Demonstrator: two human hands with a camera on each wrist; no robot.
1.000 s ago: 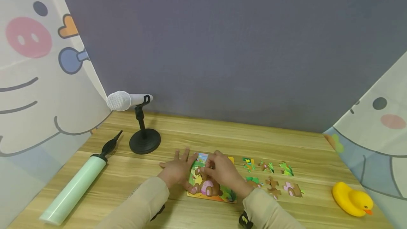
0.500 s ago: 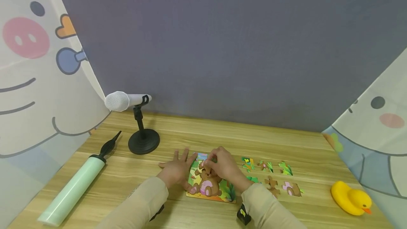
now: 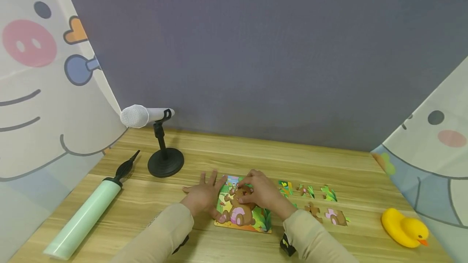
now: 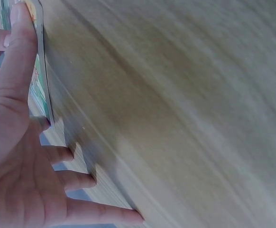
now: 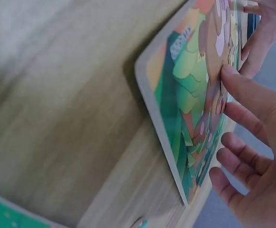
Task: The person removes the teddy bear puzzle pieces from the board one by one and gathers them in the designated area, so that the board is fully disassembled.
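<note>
A jigsaw puzzle board (image 3: 243, 228) with a brown bear picture lies flat on the wooden table. My left hand (image 3: 203, 195) is spread at its left side, thumb on the lower left of the board and the other fingers reaching past its edge onto the table. Over the upper right part is my right hand (image 3: 262, 190). Its thumb and index finger span a puzzle piece (image 3: 244, 192) with the bear's face, at board level. In the right wrist view, the right thumb (image 5: 240, 85) touches the brown picture; the other fingers curve loosely beside it.
Several loose puzzle pieces (image 3: 330, 194) lie right of the board, partly behind the right forearm. A yellow rubber duck (image 3: 404, 229) sits at far right. On the left are a white microphone (image 3: 140, 116) on a black stand and a pale green hand pump (image 3: 85, 218).
My right hand lowers the puzzle piece from a pinch over the top of the board onto the bear's head area, thumb and index finger spreading wider. The left hand stays put.
</note>
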